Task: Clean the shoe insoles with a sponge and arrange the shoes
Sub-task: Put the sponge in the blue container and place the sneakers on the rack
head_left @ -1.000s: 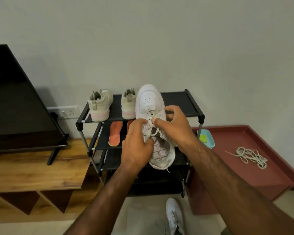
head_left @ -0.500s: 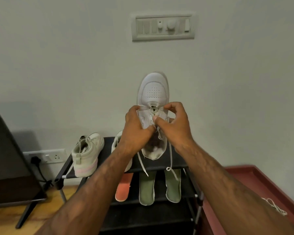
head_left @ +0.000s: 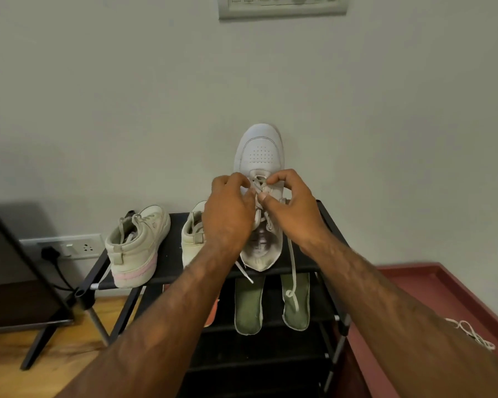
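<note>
Lifted off the shoe rack point(head_left: 171, 254) since a second ago, the white sneaker point(head_left: 259, 156) hangs toe-up above it; fingers of left hand point(head_left: 227, 214) and right hand point(head_left: 293, 208), equally near, pinch its lace point(head_left: 292, 262).

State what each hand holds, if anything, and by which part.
The left hand and right hand each pinch the lace of the white shoe, over the tongue near the toe-end eyelets.
</note>
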The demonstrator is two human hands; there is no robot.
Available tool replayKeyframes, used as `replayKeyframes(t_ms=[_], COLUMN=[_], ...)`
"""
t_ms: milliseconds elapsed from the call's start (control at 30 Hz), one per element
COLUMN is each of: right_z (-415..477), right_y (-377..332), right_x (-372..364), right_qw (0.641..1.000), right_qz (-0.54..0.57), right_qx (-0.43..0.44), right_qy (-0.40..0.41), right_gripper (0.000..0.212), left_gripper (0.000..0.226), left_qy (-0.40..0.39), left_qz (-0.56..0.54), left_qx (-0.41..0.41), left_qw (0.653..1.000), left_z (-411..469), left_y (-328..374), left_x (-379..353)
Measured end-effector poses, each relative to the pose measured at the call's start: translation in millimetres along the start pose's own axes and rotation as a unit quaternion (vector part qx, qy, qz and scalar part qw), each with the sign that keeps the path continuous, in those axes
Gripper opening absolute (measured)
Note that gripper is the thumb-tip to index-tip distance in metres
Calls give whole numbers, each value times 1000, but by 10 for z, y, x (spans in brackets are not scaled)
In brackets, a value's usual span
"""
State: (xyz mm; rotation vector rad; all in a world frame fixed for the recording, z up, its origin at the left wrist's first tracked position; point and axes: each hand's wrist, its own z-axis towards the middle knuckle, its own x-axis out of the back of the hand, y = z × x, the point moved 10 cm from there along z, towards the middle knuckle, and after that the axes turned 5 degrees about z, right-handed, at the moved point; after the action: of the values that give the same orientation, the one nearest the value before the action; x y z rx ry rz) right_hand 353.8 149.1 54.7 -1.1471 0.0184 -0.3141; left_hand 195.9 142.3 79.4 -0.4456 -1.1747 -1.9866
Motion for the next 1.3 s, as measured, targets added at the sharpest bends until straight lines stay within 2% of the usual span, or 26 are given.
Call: replayKeyframes(t_ms=[100,367,500,600,667,700,800,933,1033,1133,1233,1300], right_z=[10,-46,-79,-102,-109,-104,-92,-55,-51,-78,-86,-76], right_y=[1,-64,-52,-75,-95,-93,-63,-42,19,60,20,-47], right_x=[35,136,118,51,26,35,74,97,96,115,81,69], right_qw=[1000,996,994,992,990,990,995,997,997,997,997,995], right_qz=[-10,-81,-90,-116,-131,-129,-87,-48,-16,-31,-46,-84], right_qx=[-7,-1,0,12,13,10,-21,-53,-71,-71,-65,-52], right_qy=[16,40,56,54,51,49,35,4,-10,1,0,0], right_gripper=[24,29,32,34,36,37,41,41,34,31,33,36], left_gripper=[22,23,19,22,18,19,18,12,12,15,16,33], left_qy=[30,40,25,18,-6,-23,-98,-189,-216,-237,-192,-176], left_qz=[58,69,-29,-24,-65,-121,-296,-364,-368,-319,-247,-156], left_qx=[-28,1,77,132,176,206,286,361,391,347,274,195], left_qw=[997,997,996,991,982,971,906,838,816,850,910,952], left_z=[-7,-16,-33,-8,8,18,2,-24,-47,-16,93,161], left_y=[76,183,95,49,18,-19,-32,-59,-126,-111,-47,50], left_x=[21,40,24,50,4,-55,-239,-384,-405,-372,-270,-260])
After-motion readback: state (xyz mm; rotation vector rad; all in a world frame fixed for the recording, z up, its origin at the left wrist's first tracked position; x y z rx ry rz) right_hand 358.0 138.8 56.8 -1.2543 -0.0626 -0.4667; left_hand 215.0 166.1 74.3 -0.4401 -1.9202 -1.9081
